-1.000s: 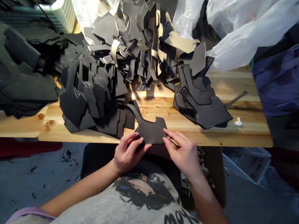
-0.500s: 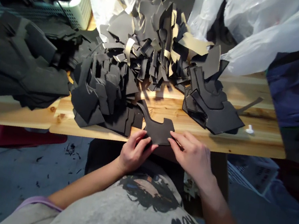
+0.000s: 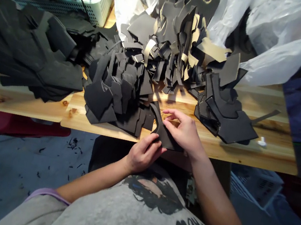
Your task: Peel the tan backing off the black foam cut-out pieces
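Observation:
A cut black foam piece [image 3: 167,140] with a thin curved arm lies at the table's front edge. My left hand [image 3: 146,153] pinches its lower left side between thumb and fingers. Over the piece's right part reaches my right hand [image 3: 186,132], hiding much of it. The right thumb and forefinger point left towards the inner curve, with a gap between their tips and nothing visible in it. To the left is a heap of similar black pieces [image 3: 125,92]; to the right, a smaller stack of black pieces [image 3: 233,121].
Black and tan offcuts [image 3: 179,47] pile up at the back, between white plastic bags [image 3: 278,46]. A pale basket [image 3: 101,3] holds dark sheets at the back left. More black sheets [image 3: 41,54] cover the left. A small white object [image 3: 262,141] lies at the right.
My right hand has left the foam piece's right edge and moved up and left over it. My left hand keeps its pinch. The camera view has shifted slightly.

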`<action>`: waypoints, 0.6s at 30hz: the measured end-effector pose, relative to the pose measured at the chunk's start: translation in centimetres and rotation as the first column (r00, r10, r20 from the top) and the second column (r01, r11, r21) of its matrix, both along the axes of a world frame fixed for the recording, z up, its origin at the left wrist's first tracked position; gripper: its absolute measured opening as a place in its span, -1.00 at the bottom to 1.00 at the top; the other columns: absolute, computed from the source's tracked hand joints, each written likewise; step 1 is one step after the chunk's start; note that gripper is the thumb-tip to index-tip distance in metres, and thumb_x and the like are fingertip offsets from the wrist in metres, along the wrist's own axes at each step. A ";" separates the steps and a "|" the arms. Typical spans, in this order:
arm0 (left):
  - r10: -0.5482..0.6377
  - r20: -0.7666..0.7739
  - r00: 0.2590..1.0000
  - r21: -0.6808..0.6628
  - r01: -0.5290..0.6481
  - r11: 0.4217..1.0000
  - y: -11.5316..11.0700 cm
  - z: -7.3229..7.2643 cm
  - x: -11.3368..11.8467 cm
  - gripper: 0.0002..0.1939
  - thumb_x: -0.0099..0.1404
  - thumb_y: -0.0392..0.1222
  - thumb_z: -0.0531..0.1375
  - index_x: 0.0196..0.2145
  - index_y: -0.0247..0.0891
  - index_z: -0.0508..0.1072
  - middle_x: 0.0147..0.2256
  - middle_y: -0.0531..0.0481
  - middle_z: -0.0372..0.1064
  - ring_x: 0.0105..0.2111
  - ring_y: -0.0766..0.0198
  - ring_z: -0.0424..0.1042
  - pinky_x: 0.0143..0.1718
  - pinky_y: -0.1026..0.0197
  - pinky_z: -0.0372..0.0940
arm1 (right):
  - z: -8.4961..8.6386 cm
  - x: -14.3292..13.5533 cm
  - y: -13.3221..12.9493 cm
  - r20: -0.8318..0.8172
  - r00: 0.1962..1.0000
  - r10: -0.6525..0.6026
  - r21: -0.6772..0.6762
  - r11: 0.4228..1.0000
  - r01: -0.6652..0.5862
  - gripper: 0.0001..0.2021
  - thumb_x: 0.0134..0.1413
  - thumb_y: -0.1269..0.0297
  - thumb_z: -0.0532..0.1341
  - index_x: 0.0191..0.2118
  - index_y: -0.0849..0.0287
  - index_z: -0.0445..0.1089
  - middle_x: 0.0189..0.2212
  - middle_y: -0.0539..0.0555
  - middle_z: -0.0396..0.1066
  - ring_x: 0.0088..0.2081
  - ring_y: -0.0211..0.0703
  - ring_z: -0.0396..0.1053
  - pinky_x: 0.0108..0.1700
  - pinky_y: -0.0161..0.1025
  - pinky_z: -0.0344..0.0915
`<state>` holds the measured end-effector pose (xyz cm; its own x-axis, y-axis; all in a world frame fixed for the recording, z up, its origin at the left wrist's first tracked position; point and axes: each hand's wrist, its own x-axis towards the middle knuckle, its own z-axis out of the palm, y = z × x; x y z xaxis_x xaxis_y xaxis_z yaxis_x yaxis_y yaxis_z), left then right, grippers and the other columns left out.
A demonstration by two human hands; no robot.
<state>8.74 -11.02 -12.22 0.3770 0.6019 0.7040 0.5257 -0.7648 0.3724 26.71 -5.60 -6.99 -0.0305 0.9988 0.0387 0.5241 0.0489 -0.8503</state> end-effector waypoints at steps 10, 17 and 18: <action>-0.037 -0.034 0.999 -0.130 0.032 0.991 0.0 0.8 -0.2 -0.79 0.38 -0.21 0.28 -0.08 -0.37 0.45 -0.02 -0.31 0.41 0.02 0.05 0.52 -0.01 0.18 0.54 | 0.0 -0.1 -0.1 0.059 0.998 0.039 -0.015 0.999 -0.038 -0.72 0.12 0.33 0.25 -0.03 0.15 0.49 -0.22 0.06 0.55 -0.17 -0.09 0.53 -0.04 -0.16 0.41; -0.052 0.007 0.999 0.018 0.051 0.999 0.3 0.2 -0.3 -0.80 0.39 -0.23 0.28 -0.12 -0.41 0.43 -0.10 -0.28 0.47 -0.07 0.12 0.56 -0.01 0.20 0.53 | 0.2 -0.1 0.4 0.061 0.997 0.046 -0.017 0.999 -0.045 -0.88 0.11 0.29 0.23 -0.29 0.17 0.50 -0.24 0.10 0.53 -0.16 -0.05 0.49 -0.06 -0.13 0.38; -0.050 -0.007 0.999 -0.006 0.050 0.999 0.3 0.3 -0.3 -0.80 0.39 -0.23 0.28 -0.12 -0.42 0.43 -0.10 -0.28 0.47 -0.06 0.11 0.56 0.00 0.20 0.53 | 0.3 0.0 0.5 0.058 0.997 0.053 -0.034 0.998 -0.051 -0.89 0.11 0.28 0.23 -0.30 0.17 0.49 -0.25 0.08 0.53 -0.19 -0.06 0.49 -0.07 -0.14 0.37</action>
<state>8.46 -10.75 -11.92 0.4120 0.5861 0.6977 0.4895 -0.7882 0.3730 26.66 -5.13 -6.66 -0.0833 0.9965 0.0030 0.5704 0.0501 -0.8198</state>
